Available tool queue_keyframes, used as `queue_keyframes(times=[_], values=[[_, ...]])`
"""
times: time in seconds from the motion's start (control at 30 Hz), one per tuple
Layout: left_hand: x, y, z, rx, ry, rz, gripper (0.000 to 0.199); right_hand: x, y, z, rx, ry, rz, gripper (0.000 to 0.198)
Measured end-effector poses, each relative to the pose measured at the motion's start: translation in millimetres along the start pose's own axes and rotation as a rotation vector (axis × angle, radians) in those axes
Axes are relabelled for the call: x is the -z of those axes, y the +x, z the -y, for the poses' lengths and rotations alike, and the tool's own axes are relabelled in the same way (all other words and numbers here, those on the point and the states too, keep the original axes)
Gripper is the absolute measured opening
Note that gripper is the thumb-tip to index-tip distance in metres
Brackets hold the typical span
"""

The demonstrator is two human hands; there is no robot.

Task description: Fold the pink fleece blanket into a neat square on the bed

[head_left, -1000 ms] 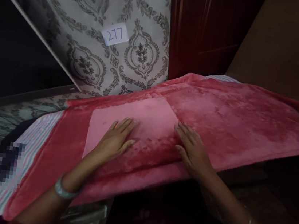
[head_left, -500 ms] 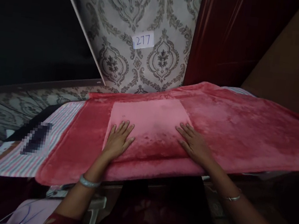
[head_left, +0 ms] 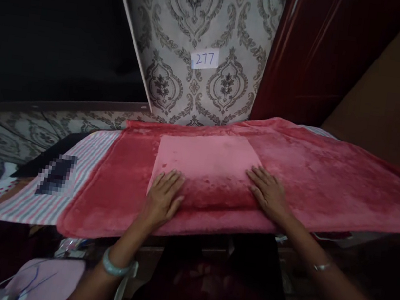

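A folded pink plush cloth point(head_left: 210, 156), pale at the back and deeper red toward the front, lies flat on a larger red-pink plush blanket point(head_left: 336, 178). My left hand point(head_left: 162, 196) rests palm down on its front left part, thumb out to the side, holding nothing. On its right edge lies my right hand point(head_left: 268, 191), flat with the fingers stretched. The cloth's underside and whatever is beneath my palms are hidden.
A striped cloth point(head_left: 90, 155) shows under the blanket's left end, with a blurred-out dark object point(head_left: 57, 174) on it. Behind stand a large black screen point(head_left: 61, 28), a patterned wall with a "277" paper point(head_left: 205, 59), and a dark red panel point(head_left: 323, 53).
My view has turned a little left, so the scene sits further right. My left hand has slid slightly toward me, its fingers closer together. The right hand stays at the cloth's right edge.
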State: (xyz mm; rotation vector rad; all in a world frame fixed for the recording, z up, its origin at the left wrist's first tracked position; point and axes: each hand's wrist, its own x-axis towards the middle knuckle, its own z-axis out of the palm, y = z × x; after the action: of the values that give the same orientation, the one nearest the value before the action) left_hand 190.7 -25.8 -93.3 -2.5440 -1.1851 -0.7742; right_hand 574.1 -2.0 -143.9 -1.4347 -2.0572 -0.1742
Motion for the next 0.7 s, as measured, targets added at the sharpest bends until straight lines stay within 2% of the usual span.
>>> queue_keyframes(times=[0.1,0.2,0.3,0.4,0.53,0.7], values=[[-1.5,-6.1,-19.4,-0.035,0.034,0.111,0.055,3.6,6.6,41.1,0.09,-0.065,0.001,0.05],[-15.0,-0.4,-34.8,-0.044,0.045,0.211,0.063,-3.7,17.5,84.5,0.282,-0.054,0.11,0.051],[-31.9,3.4,-43.2,-0.003,0.065,0.238,0.066,-17.7,23.0,106.3,0.373,-0.048,0.203,0.055],[-40.7,1.5,-46.4,0.019,0.078,0.229,0.067,-28.7,20.0,108.1,0.38,-0.05,0.212,0.06],[-33.5,1.2,-46.2,0.024,0.057,0.244,0.065,-28.6,15.4,99.4,0.382,-0.022,0.209,0.062],[-14.7,-6.9,-32.8,0.102,0.086,0.251,0.063,-14.0,8.2,57.3,0.277,0.0,0.137,0.06]])
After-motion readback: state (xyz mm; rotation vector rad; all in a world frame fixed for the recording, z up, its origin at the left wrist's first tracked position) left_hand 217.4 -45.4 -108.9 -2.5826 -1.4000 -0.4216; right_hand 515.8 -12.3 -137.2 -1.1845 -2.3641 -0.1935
